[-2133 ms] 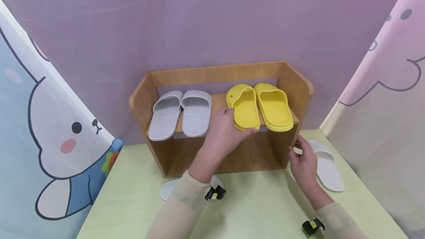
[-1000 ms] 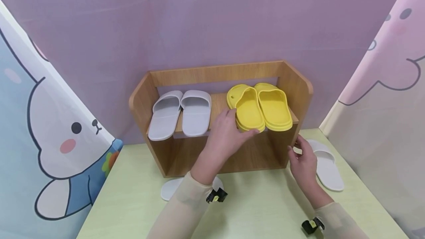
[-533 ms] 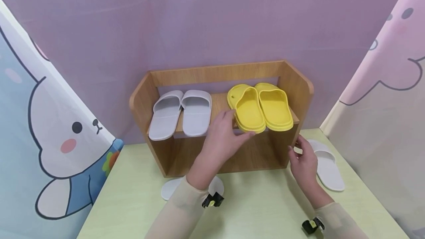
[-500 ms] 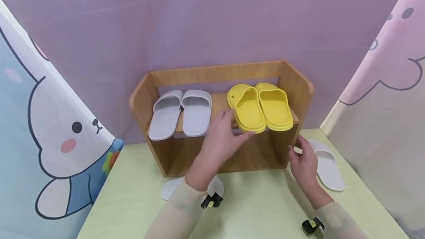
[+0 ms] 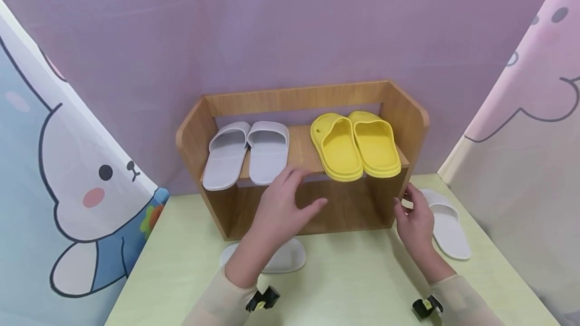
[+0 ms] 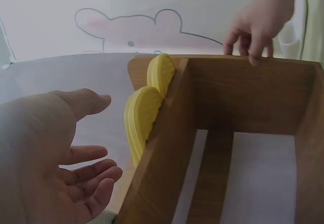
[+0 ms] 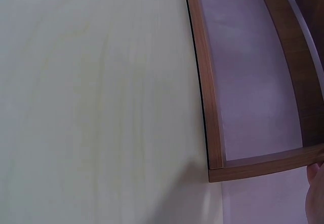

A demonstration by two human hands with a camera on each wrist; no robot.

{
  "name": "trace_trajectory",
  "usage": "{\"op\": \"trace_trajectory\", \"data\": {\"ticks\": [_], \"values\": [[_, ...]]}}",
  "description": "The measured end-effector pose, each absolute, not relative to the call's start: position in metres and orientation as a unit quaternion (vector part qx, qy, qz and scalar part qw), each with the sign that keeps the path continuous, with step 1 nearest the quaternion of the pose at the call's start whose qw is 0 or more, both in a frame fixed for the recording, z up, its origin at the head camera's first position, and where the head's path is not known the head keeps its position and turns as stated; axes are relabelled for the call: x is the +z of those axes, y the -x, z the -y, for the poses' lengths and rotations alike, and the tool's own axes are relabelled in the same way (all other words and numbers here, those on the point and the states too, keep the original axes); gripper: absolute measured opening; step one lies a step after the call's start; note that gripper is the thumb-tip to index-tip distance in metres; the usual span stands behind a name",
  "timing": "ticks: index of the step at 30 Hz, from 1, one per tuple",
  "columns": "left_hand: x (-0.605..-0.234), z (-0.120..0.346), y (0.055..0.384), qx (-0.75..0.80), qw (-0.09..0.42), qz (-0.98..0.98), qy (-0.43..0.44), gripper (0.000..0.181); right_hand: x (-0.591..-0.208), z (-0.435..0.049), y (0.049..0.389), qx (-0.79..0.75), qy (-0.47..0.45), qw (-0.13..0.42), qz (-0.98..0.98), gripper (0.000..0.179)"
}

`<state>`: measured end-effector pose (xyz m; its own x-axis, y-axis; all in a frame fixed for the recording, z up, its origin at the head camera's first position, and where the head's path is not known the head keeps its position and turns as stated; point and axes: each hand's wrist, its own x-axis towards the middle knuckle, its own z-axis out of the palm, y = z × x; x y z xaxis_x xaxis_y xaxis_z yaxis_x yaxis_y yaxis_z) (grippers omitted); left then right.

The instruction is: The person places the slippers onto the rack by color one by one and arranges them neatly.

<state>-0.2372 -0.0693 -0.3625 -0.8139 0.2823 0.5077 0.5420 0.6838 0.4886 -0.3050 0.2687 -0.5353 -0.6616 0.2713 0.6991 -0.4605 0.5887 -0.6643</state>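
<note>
Yellow rounded clogs x2, pale-grey slippers x2 on brown wooden rack; white slippers x2 on pale-green worktop. Left hand wide, empty; right hand relaxed against rack.

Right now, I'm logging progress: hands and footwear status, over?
Left hand empty. Right hand touching side of brown wooden rack. Yellow rounded clogs paired on upper shelf, untouched. White flat slipper beside right hand.

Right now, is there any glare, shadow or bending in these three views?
Head view: fairly even light, yellow shoes clear, soft shadows on the table. Left wrist view: hazy and washed out over the curtain, darker inside the shelf. Right wrist view: dim, a broad shadow at the bottom, the shelf's boards looking bowed, probably from the lens.
</note>
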Motion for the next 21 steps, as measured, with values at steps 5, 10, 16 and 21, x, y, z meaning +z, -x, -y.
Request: {"op": "trace_trajectory", "data": {"ticks": [5, 10, 16, 21], "values": [[-0.373, 0.080, 0.232, -0.316, 0.182, 0.905, 0.218, 0.063, -0.534, -0.268, 0.303, 0.450, -0.060, 0.405, 0.794, 0.050], [-0.381, 0.089, 0.229, -0.298, 0.189, 0.907, 0.232, 0.062, -0.533, -0.268, 0.302, 0.450, -0.059, 0.404, 0.794, 0.050], [-0.385, 0.099, 0.224, -0.281, 0.192, 0.907, 0.248, 0.061, -0.534, -0.268, 0.303, 0.448, -0.061, 0.407, 0.794, 0.050], [-0.392, 0.112, 0.223, -0.264, 0.174, 0.909, 0.271, 0.064, -0.533, -0.268, 0.303, 0.448, -0.062, 0.409, 0.792, 0.050]]}}
